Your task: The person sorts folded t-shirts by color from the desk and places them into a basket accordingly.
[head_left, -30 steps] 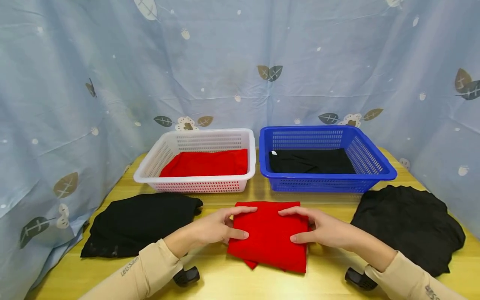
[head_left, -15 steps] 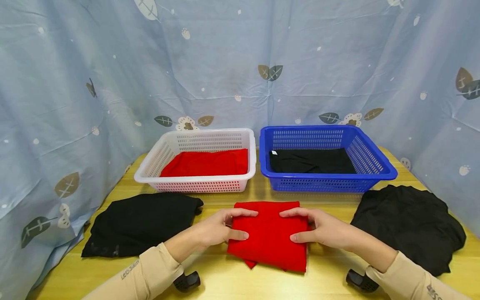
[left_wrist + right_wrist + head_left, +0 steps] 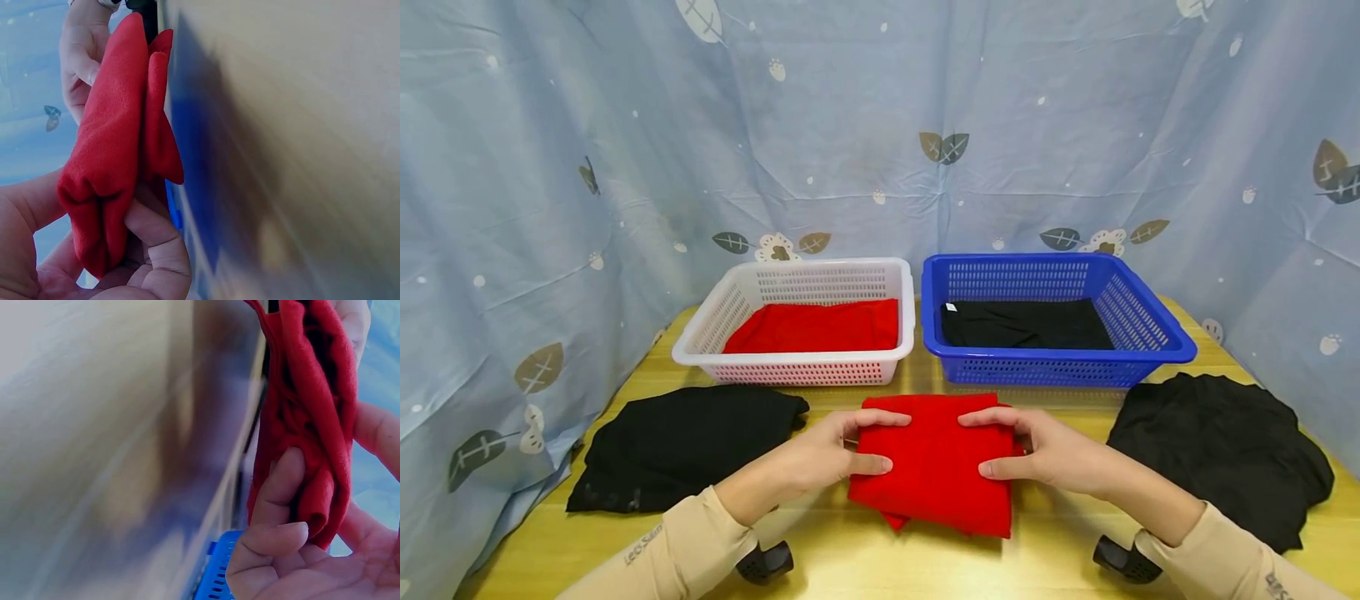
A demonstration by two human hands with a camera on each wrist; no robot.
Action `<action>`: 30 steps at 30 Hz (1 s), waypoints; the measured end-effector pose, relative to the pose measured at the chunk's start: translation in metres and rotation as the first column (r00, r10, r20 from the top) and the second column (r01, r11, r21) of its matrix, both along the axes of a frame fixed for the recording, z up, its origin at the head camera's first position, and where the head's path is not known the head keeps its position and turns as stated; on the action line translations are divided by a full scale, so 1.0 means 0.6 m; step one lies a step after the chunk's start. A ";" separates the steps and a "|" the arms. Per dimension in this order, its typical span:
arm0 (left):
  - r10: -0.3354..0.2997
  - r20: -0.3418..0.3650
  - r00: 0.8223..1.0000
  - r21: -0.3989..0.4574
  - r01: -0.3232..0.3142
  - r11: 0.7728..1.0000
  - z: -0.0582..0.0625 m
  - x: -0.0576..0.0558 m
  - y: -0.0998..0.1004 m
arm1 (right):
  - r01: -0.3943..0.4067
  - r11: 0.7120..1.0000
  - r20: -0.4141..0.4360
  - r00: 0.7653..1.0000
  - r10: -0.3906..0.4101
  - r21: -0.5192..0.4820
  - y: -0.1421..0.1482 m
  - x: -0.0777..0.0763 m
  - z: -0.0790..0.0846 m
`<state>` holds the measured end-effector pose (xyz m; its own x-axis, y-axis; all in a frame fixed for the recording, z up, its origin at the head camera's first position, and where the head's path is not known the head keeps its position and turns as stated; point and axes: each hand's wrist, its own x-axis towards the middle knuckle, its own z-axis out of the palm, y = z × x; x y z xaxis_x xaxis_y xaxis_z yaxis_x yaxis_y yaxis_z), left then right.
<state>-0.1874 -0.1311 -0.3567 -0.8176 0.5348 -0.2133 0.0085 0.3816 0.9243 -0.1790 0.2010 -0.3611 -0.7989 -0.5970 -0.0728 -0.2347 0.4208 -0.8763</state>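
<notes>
A folded red garment [image 3: 934, 471] is held between both hands in front of the baskets, its layers stacked into a thick pad. My left hand [image 3: 822, 457] grips its left side, thumb and index finger on top, other fingers curled beneath, as the left wrist view shows. On the opposite side my right hand [image 3: 1060, 458] holds it the same way, with fingers [image 3: 269, 534] bent under the layered edge in the right wrist view. A loose flap [image 3: 161, 131] hangs below the main fold. Both wrist views show the garment raised above the table.
A white basket [image 3: 797, 358] with folded red cloth [image 3: 816, 327] stands at the back left. Beside it, a blue basket [image 3: 1060, 354] contains folded black cloth [image 3: 1026, 323]. Black garments lie at the left [image 3: 685, 446] and right [image 3: 1221, 458] of the wooden table [image 3: 850, 575].
Both hands and the red garment have shifted slightly up and away from the person in the head view. The grip looks the same, and the baskets and black garments stay put.
</notes>
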 end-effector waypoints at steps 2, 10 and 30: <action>0.005 -0.007 1.000 -0.008 -0.005 1.000 0.006 0.002 -0.004 | -0.003 1.000 -0.012 1.000 0.003 0.000 -0.002 0.001 0.006; 0.023 -0.019 1.000 -0.005 -0.023 1.000 0.033 0.008 -0.018 | 0.019 1.000 -0.061 0.998 -0.018 0.012 -0.012 0.006 0.031; 0.026 -0.167 0.986 0.046 -0.019 0.999 0.140 -0.002 -0.075 | 0.054 0.997 -0.065 0.996 -0.057 -0.048 -0.059 -0.018 0.132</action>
<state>-0.1886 -0.1764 -0.2728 -0.8517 0.5218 -0.0487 0.1565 0.3420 0.9266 -0.1896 0.1658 -0.2820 -0.8331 -0.5531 0.0078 -0.2699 0.3942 -0.8785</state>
